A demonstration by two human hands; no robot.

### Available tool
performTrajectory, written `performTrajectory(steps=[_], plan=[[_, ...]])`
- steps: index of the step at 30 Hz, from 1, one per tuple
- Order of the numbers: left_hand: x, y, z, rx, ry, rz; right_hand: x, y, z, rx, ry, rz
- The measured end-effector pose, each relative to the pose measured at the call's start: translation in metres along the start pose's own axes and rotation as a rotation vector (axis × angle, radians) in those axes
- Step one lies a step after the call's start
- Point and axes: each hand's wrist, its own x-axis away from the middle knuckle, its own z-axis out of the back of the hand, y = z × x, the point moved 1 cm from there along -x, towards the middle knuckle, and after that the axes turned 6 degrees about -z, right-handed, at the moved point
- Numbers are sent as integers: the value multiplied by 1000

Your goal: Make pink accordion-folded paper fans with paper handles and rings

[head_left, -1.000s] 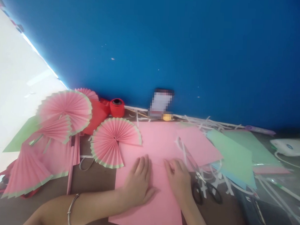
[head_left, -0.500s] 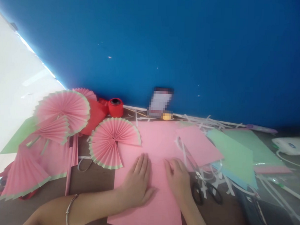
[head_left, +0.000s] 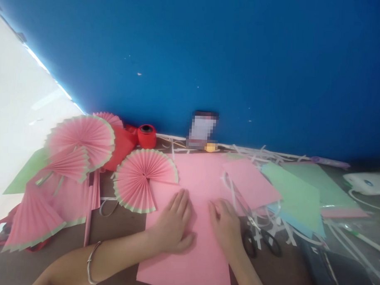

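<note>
A long stretch of pink paper (head_left: pixel 201 263) lies in front of me, with a faint crosswise edge between my hands. My left hand (head_left: pixel 174 223) rests flat on it, fingers together and stretched forward, thumb out to the side. At the paper's right side, my right hand (head_left: pixel 226 222) touches the sheet with its fingers curled in; whatever may be in them is hidden. Just left of the paper sits a pleated pink fan (head_left: pixel 140 178) with a green rim. Scissors (head_left: pixel 252 221) with black handles lie right of my right hand.
More pleated fans (head_left: pixel 81 138) are piled at the left, beside a red roll (head_left: pixel 146 137). A phone-like object (head_left: pixel 203 128), blurred out, leans against the blue wall (head_left: pixel 211 56). Green sheets (head_left: pixel 295 196), white paper strips (head_left: pixel 289 233) and a dark flat object (head_left: pixel 335 268) lie rightward.
My left hand has shifted slightly forward and left on the pink paper. The right hand stays nearly in place. The whole view has moved a little.
</note>
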Motion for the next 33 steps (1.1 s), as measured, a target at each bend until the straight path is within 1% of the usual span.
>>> performTrajectory(steps=[2,4,5,7,8,10,13,16,21,25,29,33], plan=[[0,0,1,-6,5,-7,0,2,0,-28,8,-30],[0,0,1,-18,5,-3,2,2,2,-22,75,-42],[1,1,1,-23,6,-2,4,0,4,2,118,-16],[1,2,1,-31,11,-5,8,-8,8,79,177,115],[1,2,1,-33,12,-9,11,-13,10,121,171,208],[1,2,1,-37,12,-21,17,-23,13,213,100,351],[0,1,2,-45,5,-37,22,-31,12,346,-2,413],[0,1,2,-53,4,-36,26,-30,7,397,-7,425],[0,1,3,-74,-1,-31,29,-26,1,351,35,376],[1,0,2,-98,8,-27,22,-21,4,241,7,335],[2,-1,1,-99,12,-17,10,-7,9,106,-32,178],[1,-2,3,-88,10,-27,0,5,12,112,-36,52]])
